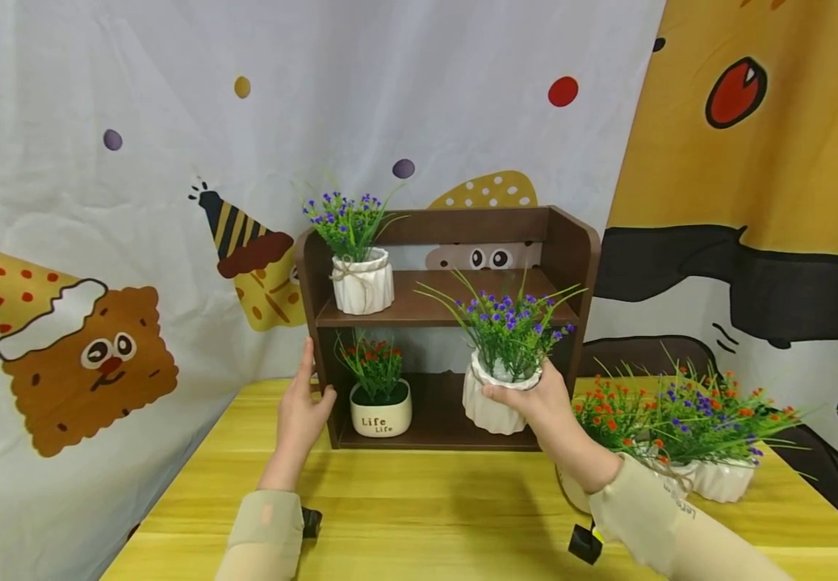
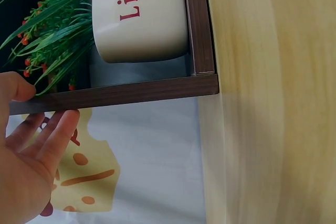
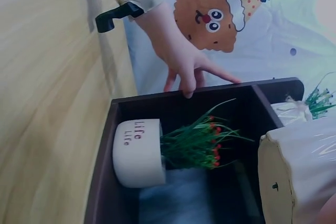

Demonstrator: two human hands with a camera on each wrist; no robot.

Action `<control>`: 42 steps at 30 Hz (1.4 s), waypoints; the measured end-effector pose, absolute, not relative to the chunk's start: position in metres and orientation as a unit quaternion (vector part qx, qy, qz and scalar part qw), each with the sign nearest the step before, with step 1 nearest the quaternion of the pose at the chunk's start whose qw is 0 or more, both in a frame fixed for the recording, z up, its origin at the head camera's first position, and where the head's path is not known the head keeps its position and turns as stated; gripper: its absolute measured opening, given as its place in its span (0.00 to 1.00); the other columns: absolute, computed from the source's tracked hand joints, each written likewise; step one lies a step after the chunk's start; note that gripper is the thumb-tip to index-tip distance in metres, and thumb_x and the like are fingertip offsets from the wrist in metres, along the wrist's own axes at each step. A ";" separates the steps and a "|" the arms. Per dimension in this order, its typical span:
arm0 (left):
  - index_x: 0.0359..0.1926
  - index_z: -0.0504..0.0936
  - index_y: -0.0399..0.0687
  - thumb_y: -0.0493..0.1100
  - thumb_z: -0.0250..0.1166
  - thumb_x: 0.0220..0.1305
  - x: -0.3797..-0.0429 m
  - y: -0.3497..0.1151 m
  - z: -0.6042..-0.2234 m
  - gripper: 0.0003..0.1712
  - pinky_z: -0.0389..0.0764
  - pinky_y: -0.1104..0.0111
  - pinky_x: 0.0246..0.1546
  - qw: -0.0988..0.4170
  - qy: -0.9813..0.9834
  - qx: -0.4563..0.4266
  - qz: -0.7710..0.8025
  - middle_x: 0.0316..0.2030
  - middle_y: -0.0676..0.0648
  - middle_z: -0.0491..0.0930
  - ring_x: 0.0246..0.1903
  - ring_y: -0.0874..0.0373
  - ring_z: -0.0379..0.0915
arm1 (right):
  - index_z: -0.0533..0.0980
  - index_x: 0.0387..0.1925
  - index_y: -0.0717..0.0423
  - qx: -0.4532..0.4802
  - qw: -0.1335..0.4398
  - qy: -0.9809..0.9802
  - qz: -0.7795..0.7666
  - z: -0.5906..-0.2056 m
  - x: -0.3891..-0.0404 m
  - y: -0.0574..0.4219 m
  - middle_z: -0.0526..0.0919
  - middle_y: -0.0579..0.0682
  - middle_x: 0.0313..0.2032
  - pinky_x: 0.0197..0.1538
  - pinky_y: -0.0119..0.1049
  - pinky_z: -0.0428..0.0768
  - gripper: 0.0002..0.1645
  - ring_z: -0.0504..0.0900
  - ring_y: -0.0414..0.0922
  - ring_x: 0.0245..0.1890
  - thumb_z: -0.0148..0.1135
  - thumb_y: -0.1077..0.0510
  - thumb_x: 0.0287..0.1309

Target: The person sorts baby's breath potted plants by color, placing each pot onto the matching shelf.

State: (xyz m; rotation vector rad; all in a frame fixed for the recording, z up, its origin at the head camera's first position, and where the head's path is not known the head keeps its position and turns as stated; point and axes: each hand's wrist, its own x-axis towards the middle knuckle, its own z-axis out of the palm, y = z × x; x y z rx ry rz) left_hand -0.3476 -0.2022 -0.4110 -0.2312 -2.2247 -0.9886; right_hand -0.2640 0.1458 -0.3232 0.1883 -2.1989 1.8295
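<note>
Gripping a white pot (image 1: pixel 490 403) of purple flowers (image 1: pixel 509 315), the right hand (image 1: pixel 544 401) angles inward over the table (image 1: pixel 404 508), its thumb lying across the pot's near side just under the rim, its other fingers mostly hidden. That pot is raised before the right half of the shelf's (image 1: pixel 462 224) lower tier, its base showing in the right wrist view. The left hand (image 1: pixel 303 415) points upward at the shelf's left edge, fingers loosely spread, thumb by the panel's front edge. Near the lower left corner sits a cream pot (image 1: pixel 383 415) of red flowers (image 1: pixel 378 363).
</note>
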 end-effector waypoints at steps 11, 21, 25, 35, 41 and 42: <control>0.77 0.44 0.72 0.33 0.64 0.59 -0.348 -0.203 -0.411 0.55 0.78 0.53 0.32 0.335 -0.855 -0.093 -0.385 0.59 0.34 0.74 0.43 0.40 0.78 | 0.64 0.64 0.61 0.104 0.151 -0.759 0.625 -0.301 -0.263 0.142 0.75 0.59 0.56 0.50 0.39 0.77 0.46 0.75 0.51 0.52 0.76 0.63 0.43; 0.77 0.46 0.70 0.32 0.65 0.58 -0.350 -0.205 -0.411 0.55 0.79 0.52 0.34 0.356 -0.846 -0.106 -0.382 0.58 0.35 0.74 0.41 0.42 0.78 | 0.67 0.63 0.62 0.106 0.164 -0.745 0.638 -0.266 -0.266 0.135 0.76 0.59 0.55 0.47 0.34 0.77 0.42 0.75 0.47 0.48 0.74 0.63 0.45; 0.77 0.46 0.68 0.32 0.65 0.58 -0.349 -0.205 -0.412 0.55 0.79 0.53 0.34 0.356 -0.847 -0.109 -0.380 0.59 0.35 0.73 0.42 0.42 0.78 | 0.65 0.64 0.62 0.108 0.158 -0.748 0.636 -0.254 -0.266 0.135 0.75 0.59 0.55 0.47 0.35 0.77 0.42 0.75 0.48 0.49 0.73 0.62 0.47; 0.77 0.46 0.70 0.32 0.65 0.59 -0.346 -0.205 -0.414 0.55 0.80 0.53 0.34 0.347 -0.849 -0.106 -0.385 0.59 0.34 0.73 0.42 0.42 0.78 | 0.60 0.69 0.56 0.107 0.150 -0.759 0.624 -0.226 -0.277 0.137 0.72 0.57 0.59 0.51 0.45 0.76 0.46 0.74 0.51 0.53 0.72 0.56 0.52; 0.77 0.46 0.70 0.32 0.64 0.59 -0.346 -0.204 -0.412 0.54 0.80 0.53 0.33 0.344 -0.847 -0.111 -0.389 0.60 0.34 0.72 0.42 0.42 0.79 | 0.61 0.70 0.54 0.110 0.156 -0.760 0.621 -0.213 -0.290 0.133 0.73 0.55 0.58 0.51 0.46 0.76 0.47 0.75 0.51 0.53 0.73 0.55 0.50; 0.77 0.46 0.70 0.32 0.64 0.59 -0.346 -0.204 -0.412 0.54 0.80 0.54 0.33 0.343 -0.848 -0.111 -0.389 0.60 0.34 0.72 0.42 0.42 0.79 | 0.61 0.69 0.54 0.109 0.157 -0.760 0.622 -0.211 -0.291 0.132 0.74 0.54 0.58 0.51 0.46 0.77 0.47 0.75 0.51 0.53 0.73 0.55 0.50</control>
